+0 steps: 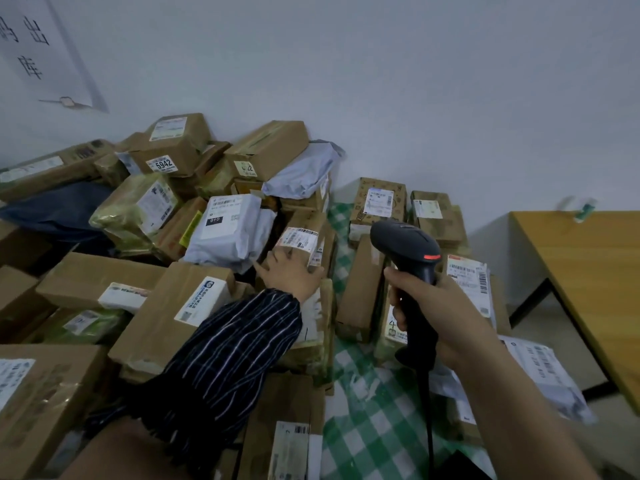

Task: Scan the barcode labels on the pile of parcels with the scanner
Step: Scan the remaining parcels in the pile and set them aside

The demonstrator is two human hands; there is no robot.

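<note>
A large pile of brown cardboard parcels (173, 306) and grey plastic mailers fills the left and centre. My left hand (289, 273), in a striped sleeve, grips the near end of a small brown box (304, 233) whose white barcode label (298, 239) faces up. My right hand (433, 303) grips the handle of a black barcode scanner (405, 244), held upright to the right of that box, its head pointing left and a red light glowing on its back. The scanner's cable hangs down.
A second group of labelled boxes (379, 202) lies on a green-and-white checked cloth (374, 420) at centre right. A wooden table (588, 271) stands at the right edge. A white wall is behind, with a paper sign (38, 46) at upper left.
</note>
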